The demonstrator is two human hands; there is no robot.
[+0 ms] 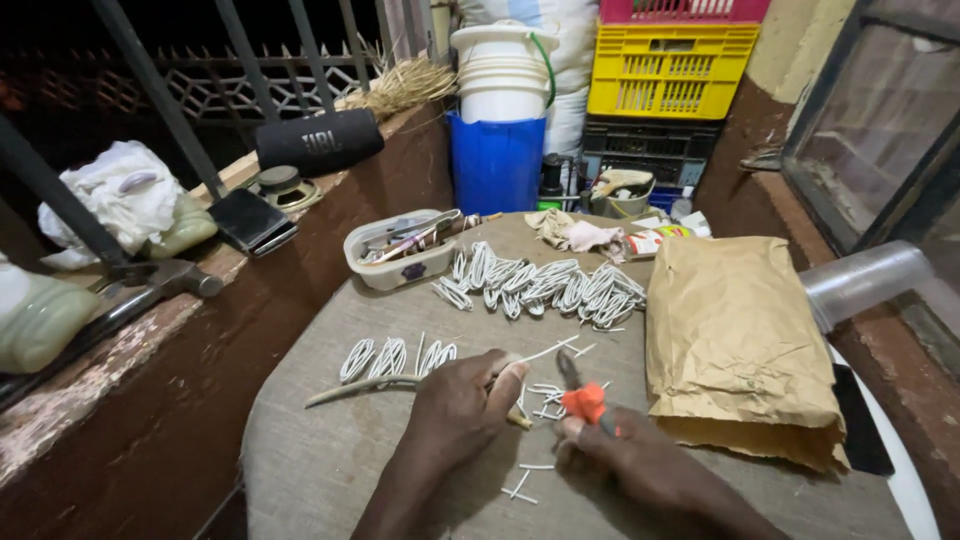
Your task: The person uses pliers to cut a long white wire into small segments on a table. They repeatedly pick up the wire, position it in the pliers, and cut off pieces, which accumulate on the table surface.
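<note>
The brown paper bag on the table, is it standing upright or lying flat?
Lying flat: the brown paper bag rests on its broad side on the table, creased, its folded end nearest the person.

A thin white wire (540, 353) is held at its near end by the left hand (460, 405), its free length running up and to the right, low over the counter (330, 460). Orange-handled cutters (582, 400) are gripped in the right hand (625, 455), the dark jaws pointed away from the person, just beside the wire. Short white cut pieces (545, 400) are scattered flat on the counter between and below the two hands.
</note>
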